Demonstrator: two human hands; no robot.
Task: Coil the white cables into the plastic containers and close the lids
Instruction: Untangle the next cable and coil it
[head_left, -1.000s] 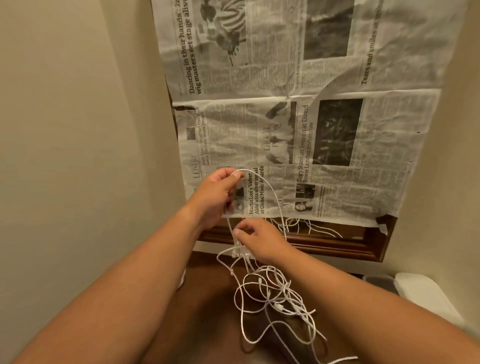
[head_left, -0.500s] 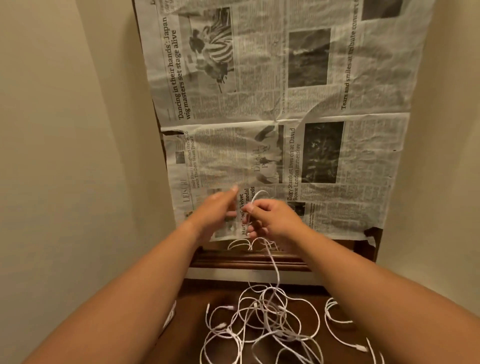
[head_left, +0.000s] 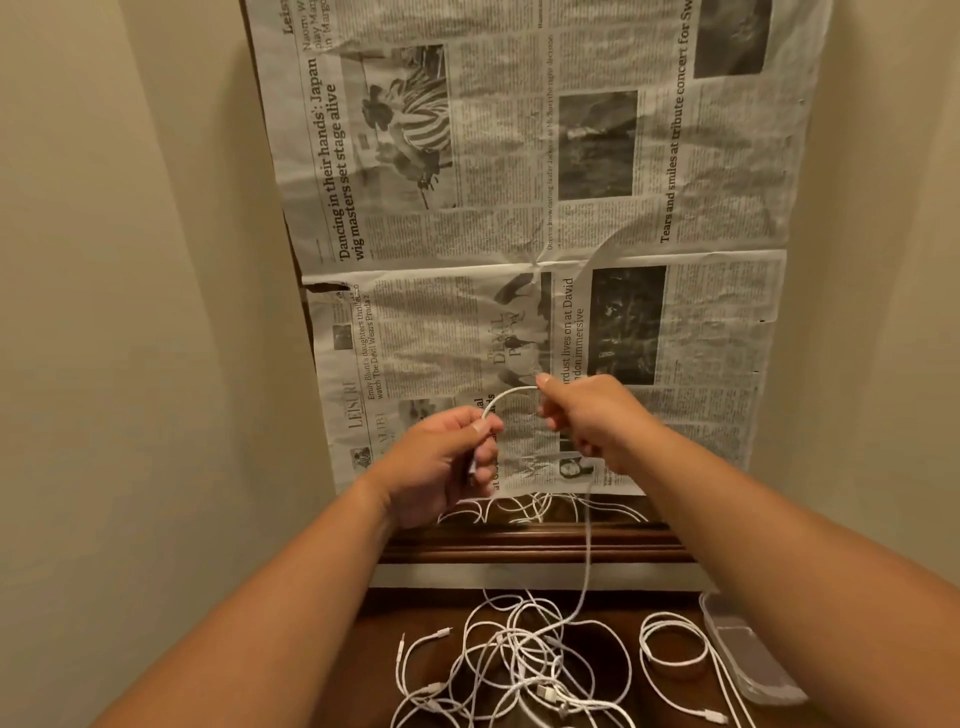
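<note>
A: What do the two hands hold?

B: Both are closed on the same white cable (head_left: 511, 393). The left hand (head_left: 447, 462) pinches one end of it between thumb and fingers, with the other fingers curled in. The right hand (head_left: 587, 415) grips it a little further along, also with curled fingers. Between the two hands the cable makes a small arch, in front of the newspaper (head_left: 519, 208) that covers the wall.

A: And the rest of this cable?

B: From the right hand it hangs down, past the wooden ledge (head_left: 519, 545), to the dark brown surface (head_left: 379, 649) below.

A: What lies on the surface?

B: A loose tangle of white cables (head_left: 519, 665) in the middle, with several connector ends showing. To the right of it there is one cable lying in a rounder loop (head_left: 672, 647). Just beside that loop, at the right edge, stands a clear plastic container (head_left: 748, 654). I cannot tell if its lid is on or off. No cable seems to be inside it.

A: Anything else?

B: More white cable shows behind the hands, just above the ledge.
</note>
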